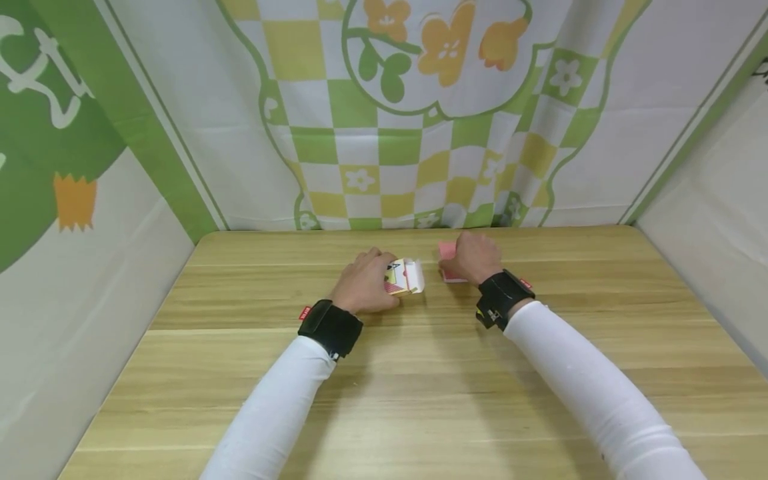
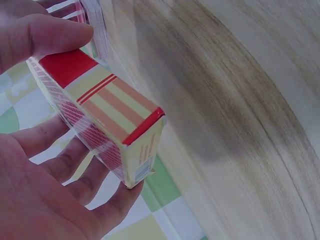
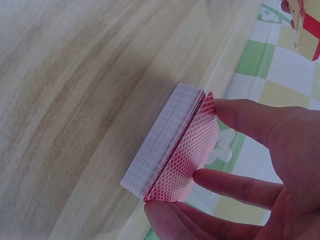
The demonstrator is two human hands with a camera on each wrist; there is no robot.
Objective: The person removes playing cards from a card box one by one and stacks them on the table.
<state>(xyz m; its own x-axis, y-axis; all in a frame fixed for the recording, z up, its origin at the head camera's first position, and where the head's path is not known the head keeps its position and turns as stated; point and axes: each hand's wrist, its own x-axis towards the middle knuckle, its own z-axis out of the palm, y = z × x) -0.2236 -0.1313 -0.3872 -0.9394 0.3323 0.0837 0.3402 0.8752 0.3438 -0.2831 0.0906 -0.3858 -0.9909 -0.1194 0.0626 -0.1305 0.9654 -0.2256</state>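
Observation:
In the head view my left hand (image 1: 362, 283) grips a playing-card box (image 1: 396, 277), thumb along one narrow side and fingers along the other. The box has a white open flap (image 1: 416, 276) at the end facing right. Its red and cream striped side (image 2: 102, 92) shows in the left wrist view. To the right, my right hand (image 1: 478, 257) holds a deck of playing cards (image 3: 165, 150) with red patterned backs, pinching it between thumb and fingers at opposite ends. One fingertip touches the top card. A thin gap shows near the top of the deck.
Both hands are near the far edge of a wooden table (image 1: 384, 400). A green, white and yellow patterned curtain (image 1: 396, 147) hangs just behind that edge. Pale fabric walls stand at the left (image 1: 120, 280) and right (image 1: 708, 173).

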